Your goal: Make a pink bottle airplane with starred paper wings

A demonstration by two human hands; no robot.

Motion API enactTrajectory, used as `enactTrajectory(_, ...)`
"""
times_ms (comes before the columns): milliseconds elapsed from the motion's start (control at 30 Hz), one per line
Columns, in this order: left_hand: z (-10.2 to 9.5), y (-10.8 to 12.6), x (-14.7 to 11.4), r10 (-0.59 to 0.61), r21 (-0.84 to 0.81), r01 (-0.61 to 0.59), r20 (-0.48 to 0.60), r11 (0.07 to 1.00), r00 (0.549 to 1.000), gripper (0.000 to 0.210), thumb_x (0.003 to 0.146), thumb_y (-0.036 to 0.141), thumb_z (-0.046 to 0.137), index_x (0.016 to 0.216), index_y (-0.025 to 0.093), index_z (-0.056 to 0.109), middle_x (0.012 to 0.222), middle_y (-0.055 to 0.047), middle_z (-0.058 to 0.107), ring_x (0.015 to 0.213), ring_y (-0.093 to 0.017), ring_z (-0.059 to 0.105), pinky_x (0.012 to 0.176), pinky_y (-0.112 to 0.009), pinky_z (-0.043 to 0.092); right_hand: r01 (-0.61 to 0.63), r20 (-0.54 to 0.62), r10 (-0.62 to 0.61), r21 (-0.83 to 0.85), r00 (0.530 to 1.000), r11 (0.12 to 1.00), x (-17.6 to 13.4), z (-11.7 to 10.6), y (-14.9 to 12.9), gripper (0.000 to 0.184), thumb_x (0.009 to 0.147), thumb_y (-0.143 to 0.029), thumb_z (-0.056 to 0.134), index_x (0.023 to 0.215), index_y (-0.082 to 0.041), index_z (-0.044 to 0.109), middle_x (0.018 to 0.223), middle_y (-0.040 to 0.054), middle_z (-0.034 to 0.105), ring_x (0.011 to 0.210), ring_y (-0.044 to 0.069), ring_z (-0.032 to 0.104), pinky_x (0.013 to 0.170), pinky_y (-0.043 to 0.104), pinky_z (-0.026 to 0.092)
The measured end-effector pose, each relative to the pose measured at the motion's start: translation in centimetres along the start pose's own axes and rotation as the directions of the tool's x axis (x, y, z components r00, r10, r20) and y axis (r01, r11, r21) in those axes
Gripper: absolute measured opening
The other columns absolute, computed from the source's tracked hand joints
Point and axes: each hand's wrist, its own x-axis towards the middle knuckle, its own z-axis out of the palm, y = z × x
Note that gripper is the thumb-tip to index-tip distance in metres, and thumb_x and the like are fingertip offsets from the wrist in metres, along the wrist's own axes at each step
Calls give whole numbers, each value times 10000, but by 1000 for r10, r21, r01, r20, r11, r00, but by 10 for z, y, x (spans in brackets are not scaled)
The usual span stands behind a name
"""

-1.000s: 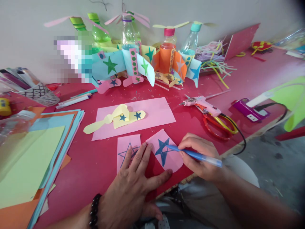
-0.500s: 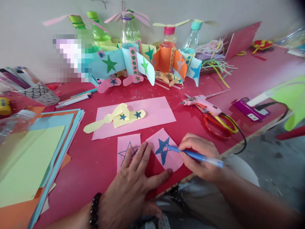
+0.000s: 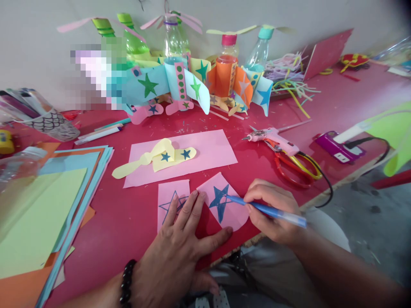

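Observation:
My right hand point(image 3: 272, 209) is closed around a blue marker point(image 3: 266, 208), its tip on a blue star drawn on a pink paper piece point(image 3: 239, 218). Most of that star is coloured in; its right arm is still partly pink. Flat and spread, my left hand point(image 3: 186, 231) presses down between the two pink pieces. Its thumb touches the lower edge of the right piece. Under its fingers lies the second pink piece point(image 3: 163, 190), which bears a star in blue outline, partly covered. Beyond the hands, a yellow paper cutout with two blue stars point(image 3: 160, 156) rests on a pink sheet point(image 3: 212, 147).
Decorated plastic bottles point(image 3: 224, 70) with paper wings stand along the wall. A pink glue gun point(image 3: 276, 141) and red-handled pliers point(image 3: 289, 171) lie to the right, near a purple power strip point(image 3: 340, 147). Stacked coloured paper point(image 3: 41, 214) and a pen cup point(image 3: 54, 124) are left.
My right hand and the marker have shifted slightly to the right, the tip moving along the star's right arm. My left hand and the papers stay in place.

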Motion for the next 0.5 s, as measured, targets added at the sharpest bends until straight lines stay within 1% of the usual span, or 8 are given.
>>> enactTrajectory(133, -1, 1, 0, -7, -2, 7, 33, 1000, 999, 932, 626, 927, 428, 1463, 520, 365, 1620, -174, 187, 1402, -514, 300, 1023, -722, 306, 59, 81, -63, 52, 995, 997, -2, 1, 2, 112, 828, -112, 584, 896, -201, 592, 760, 42, 600, 675, 167, 546, 609, 307, 459)
enactTrajectory(200, -2, 1, 0, -5, -6, 5, 28, 1000, 1000, 933, 628, 928, 427, 1464, 518, 364, 1620, -177, 178, 1402, -519, 294, 1021, -724, 303, 73, 106, -78, 52, 991, 996, -1, 1, 3, 118, 822, -109, 591, 901, -197, 594, 757, 42, 600, 674, 168, 542, 613, 309, 458)
enactTrajectory(300, -1, 1, 1, 2, 3, -2, 12, 1000, 1000, 941, 635, 921, 428, 1477, 506, 348, 1618, -186, 177, 1410, -516, 279, 1025, -719, 298, 31, 60, -31, 5, 998, 1000, 0, 1, 3, 91, 841, -113, 580, 875, -197, 595, 732, 37, 595, 656, 164, 533, 611, 307, 451)
enactTrajectory(400, 0, 0, 1, 4, 3, -4, 0, 1000, 1000, 952, 632, 925, 409, 1485, 510, 328, 1623, -163, 195, 1405, -503, 296, 1036, -708, 292, -7, -5, 7, -22, 1000, 1000, 1, 0, 1, 79, 858, -136, 563, 849, -206, 599, 709, 31, 589, 645, 169, 533, 607, 308, 451)
enactTrajectory(500, 1, 0, 0, 5, -7, -5, -9, 1000, 1000, 943, 642, 934, 369, 1487, 518, 316, 1630, -130, 198, 1409, -500, 287, 1043, -702, 289, -4, -4, 4, -8, 1000, 1000, 1, -1, -1, 71, 849, -143, 571, 851, -207, 603, 712, 34, 597, 653, 175, 548, 605, 307, 459)
